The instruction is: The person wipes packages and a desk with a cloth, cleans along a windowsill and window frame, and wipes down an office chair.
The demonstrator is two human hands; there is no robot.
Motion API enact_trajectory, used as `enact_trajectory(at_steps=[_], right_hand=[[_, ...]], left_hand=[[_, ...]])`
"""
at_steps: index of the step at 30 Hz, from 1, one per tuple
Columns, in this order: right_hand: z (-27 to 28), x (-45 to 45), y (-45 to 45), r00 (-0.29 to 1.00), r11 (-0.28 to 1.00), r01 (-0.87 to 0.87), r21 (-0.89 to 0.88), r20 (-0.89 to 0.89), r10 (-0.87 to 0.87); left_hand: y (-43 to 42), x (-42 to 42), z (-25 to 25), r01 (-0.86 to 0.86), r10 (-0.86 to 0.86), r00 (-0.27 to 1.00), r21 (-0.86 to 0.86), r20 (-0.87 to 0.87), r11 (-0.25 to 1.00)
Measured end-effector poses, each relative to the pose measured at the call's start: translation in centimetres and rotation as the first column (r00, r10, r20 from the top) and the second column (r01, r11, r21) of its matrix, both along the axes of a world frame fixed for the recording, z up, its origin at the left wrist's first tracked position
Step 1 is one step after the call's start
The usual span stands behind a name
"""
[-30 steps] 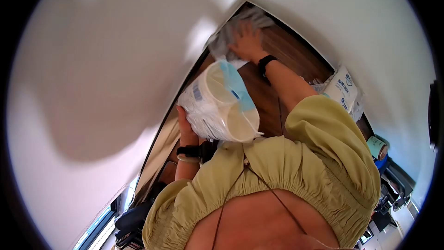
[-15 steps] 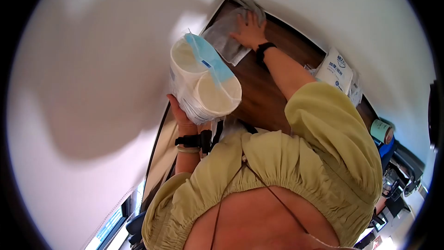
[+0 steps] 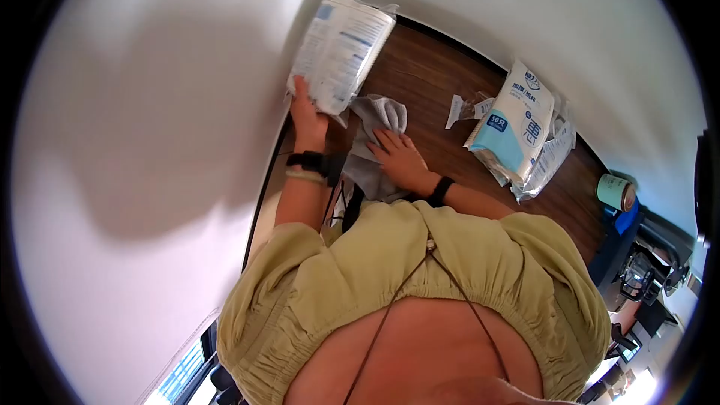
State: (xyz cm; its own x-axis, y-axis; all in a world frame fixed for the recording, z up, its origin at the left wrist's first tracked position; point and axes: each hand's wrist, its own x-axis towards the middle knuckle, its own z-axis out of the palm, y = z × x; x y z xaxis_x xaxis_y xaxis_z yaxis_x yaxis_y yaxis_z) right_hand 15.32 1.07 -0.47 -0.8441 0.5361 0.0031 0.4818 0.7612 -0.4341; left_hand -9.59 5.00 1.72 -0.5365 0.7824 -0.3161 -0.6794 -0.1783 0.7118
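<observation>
My left hand (image 3: 307, 116) grips the near end of a plastic-wrapped pack of paper cups (image 3: 345, 49), fingers along its left side. The pack lies on its side in the far left corner, against the white wall, with its printed label facing up. My right hand (image 3: 401, 159) rests palm down on a crumpled grey cloth (image 3: 371, 154), fingers spread out flat. Part of the cloth bunches up beyond my fingertips, just right of the pack's near end.
Another pack of paper cups (image 3: 517, 124), white and blue, lies to the right on the dark wooden surface (image 3: 427, 75). Beside it are clear wrapped items (image 3: 469, 109). A green-labelled container (image 3: 615, 192) stands further right. White walls (image 3: 450, 0) border the surface.
My left hand has moved the cup pack away from me into the corner, tipping it from open ends up to label up. My right hand has drawn the cloth back towards my body.
</observation>
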Motion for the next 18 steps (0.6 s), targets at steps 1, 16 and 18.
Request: enact_trajectory(at_steps=[1, 16, 18], right_hand=[[0.1, 0.8, 0.3, 0.998, 1.000, -0.022, -0.014, -0.055, 0.021], [5.8, 8.8, -0.6, 0.981, 0.978, 0.101, -0.182, -0.148, -0.129], [7.5, 10.4, -1.0, 0.975, 0.976, 0.120, -0.184, -0.164, -0.151]], left_hand=[[1.3, 0.1, -1.2, -0.036, 0.035, 0.998, -0.018, -0.042, 0.999], [9.0, 2.3, -3.6, -0.328, 0.267, 0.940, -0.345, -0.212, 0.880], [9.6, 1.9, -5.3, -0.393, 0.290, 0.893, -0.278, -0.345, 0.877]])
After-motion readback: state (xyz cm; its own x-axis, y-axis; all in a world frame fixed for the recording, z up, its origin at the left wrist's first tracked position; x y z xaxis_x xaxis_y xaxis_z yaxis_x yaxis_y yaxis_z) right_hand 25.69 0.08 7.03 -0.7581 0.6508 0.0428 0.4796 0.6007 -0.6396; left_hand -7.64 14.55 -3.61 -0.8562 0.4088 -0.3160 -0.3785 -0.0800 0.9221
